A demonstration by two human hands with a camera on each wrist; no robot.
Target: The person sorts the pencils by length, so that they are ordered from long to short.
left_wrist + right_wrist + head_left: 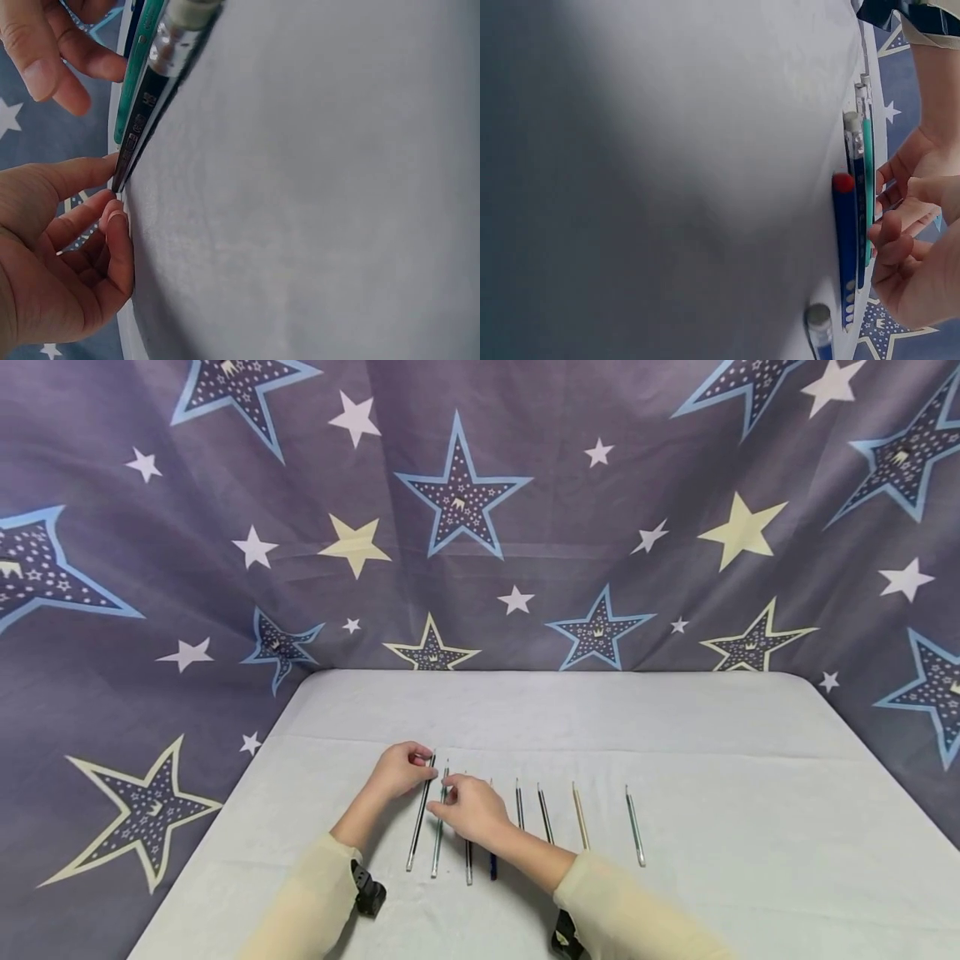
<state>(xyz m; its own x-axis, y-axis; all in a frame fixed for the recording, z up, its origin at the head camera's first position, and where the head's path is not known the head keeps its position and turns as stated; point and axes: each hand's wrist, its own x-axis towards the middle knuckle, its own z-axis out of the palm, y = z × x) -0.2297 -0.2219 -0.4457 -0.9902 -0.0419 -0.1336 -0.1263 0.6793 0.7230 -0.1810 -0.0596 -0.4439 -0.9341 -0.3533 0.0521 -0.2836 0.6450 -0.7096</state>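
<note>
My left hand (397, 770) pinches a black pencil (420, 827) near its upper end, thumb and forefinger on either side of the shaft. In the left wrist view that black pencil (141, 112) shows its metal band and eraser close to the camera. Just right of it on the table lies a teal pencil (437, 843). My right hand (474, 808) hovers over the teal pencil, its thumb and fingers parted. A dark pencil (468, 864) and a blue pencil (493, 867) with a red end lie partly hidden beneath the right hand.
Further right lie a dark blue pencil (519, 802), a black pencil (545, 814), a gold pencil (580, 814) and, set apart, another teal pencil (634, 827). A white cloth covers the table (750, 827). A star-patterned curtain (525, 468) hangs behind and at the sides.
</note>
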